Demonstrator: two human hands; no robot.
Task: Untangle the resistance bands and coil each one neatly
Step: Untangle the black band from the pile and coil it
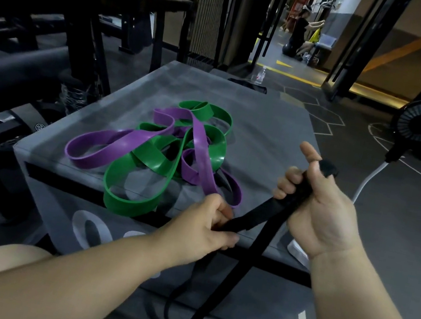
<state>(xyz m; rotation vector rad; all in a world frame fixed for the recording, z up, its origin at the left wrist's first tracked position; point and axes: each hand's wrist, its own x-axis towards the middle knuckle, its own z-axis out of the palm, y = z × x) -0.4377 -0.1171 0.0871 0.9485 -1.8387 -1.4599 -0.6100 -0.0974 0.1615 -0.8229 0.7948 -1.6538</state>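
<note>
While left hand (207, 227) and right hand (320, 209) grip the black band (247, 221), tangled green band (154, 159) reaches the bench (266, 124) edge beside the left.

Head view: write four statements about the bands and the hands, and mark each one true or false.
1. The left hand and the right hand both grip the black band. True.
2. The green band and the purple band lie apart on the grey box. False: they are intertwined in one pile.
3. The purple band is coiled neatly. False: it sprawls in loose loops.
4. The black band hangs down below the box's near edge. True.
</note>
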